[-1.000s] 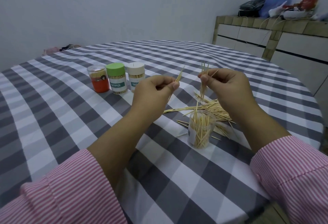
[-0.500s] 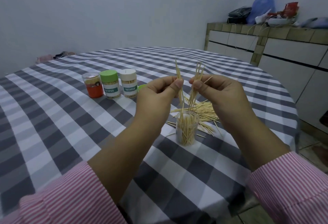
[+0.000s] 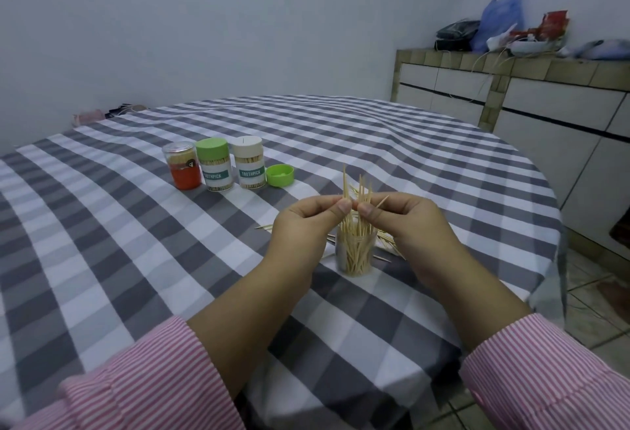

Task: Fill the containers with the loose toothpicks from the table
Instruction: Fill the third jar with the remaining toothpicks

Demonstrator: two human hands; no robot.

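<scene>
Feeding a small bunch of toothpicks [image 3: 358,191] into the open clear container [image 3: 355,252] on the desk [image 3: 136,242], left hand [image 3: 303,225] and right hand [image 3: 405,221] both pinching it upright over the mouth; next I'd lower, release, then collect the loose pile [image 3: 388,245] just behind.

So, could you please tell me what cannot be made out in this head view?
- Loose toothpicks on the table: mostly hidden behind the hands and the open jar.
- How many toothpicks the left hand and right hand pinch: fingers cover them.
- Fill of the green-lidded jar and white-lidded jar: labels cover them.
- Items on the counter: too small.
</scene>
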